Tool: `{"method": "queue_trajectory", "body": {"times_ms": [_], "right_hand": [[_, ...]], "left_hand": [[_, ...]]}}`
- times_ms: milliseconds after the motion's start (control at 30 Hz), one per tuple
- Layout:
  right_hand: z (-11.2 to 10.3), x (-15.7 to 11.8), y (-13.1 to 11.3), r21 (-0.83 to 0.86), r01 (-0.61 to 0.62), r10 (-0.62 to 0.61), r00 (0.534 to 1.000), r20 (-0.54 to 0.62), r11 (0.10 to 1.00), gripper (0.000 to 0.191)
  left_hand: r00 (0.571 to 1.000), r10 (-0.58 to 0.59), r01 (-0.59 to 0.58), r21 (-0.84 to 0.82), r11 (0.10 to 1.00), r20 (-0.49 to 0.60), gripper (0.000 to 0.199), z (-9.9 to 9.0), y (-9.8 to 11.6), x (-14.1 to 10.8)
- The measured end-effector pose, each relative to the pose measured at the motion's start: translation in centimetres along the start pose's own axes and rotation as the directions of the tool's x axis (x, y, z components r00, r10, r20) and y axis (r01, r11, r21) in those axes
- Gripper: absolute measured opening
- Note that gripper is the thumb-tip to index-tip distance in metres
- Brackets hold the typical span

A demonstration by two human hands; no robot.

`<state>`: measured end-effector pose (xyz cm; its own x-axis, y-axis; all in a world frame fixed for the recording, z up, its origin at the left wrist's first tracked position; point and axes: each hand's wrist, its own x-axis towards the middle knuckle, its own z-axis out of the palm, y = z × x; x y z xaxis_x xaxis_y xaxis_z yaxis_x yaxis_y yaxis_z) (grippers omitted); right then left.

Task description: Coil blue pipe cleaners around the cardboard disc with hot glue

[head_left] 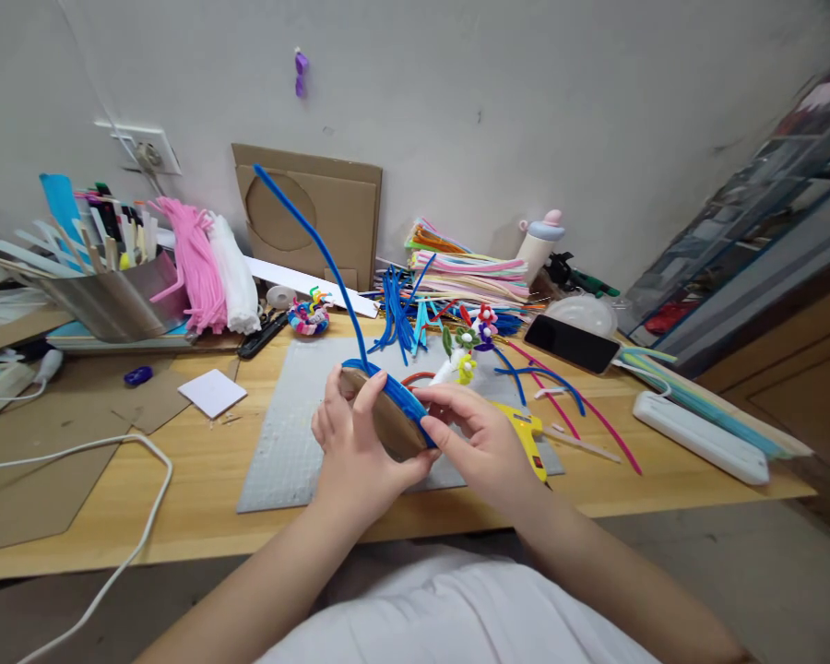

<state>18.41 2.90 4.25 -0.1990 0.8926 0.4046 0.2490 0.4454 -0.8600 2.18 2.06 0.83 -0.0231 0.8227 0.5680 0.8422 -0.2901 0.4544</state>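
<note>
My left hand (360, 433) grips a round cardboard disc (391, 424) from the left, its fingers spread along the rim. Blue pipe cleaner (405, 398) runs around the upper edge of the disc, and one long free end (311, 231) sticks up and away to the left. My right hand (480, 438) pinches the blue pipe cleaner at the disc's right edge between thumb and fingers. Both hands hold the disc tilted above the grey cutting mat (283, 443). A yellow glue gun (526, 438) lies just right of my right hand, partly hidden by it.
Pipe cleaner bundles (467, 272), a cardboard sheet (346, 212) and a metal bin (128, 300) of sticks line the wall. Pipe-cleaner flowers (465, 355) stand behind my hands. A phone (571, 344) and white power strip (698, 438) lie right; a white cable (159, 498) crosses the left.
</note>
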Motion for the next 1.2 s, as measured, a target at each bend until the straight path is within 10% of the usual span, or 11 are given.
{"method": "queue_trajectory", "body": {"times_ms": [1200], "right_hand": [[0.7,-0.4,-0.6,-0.151,0.090,-0.096,0.995,-0.036,0.984,0.004]], "left_hand": [[0.988,0.124,-0.118,0.072,0.990,-0.096,0.098,0.6,0.4,-1.2]]}}
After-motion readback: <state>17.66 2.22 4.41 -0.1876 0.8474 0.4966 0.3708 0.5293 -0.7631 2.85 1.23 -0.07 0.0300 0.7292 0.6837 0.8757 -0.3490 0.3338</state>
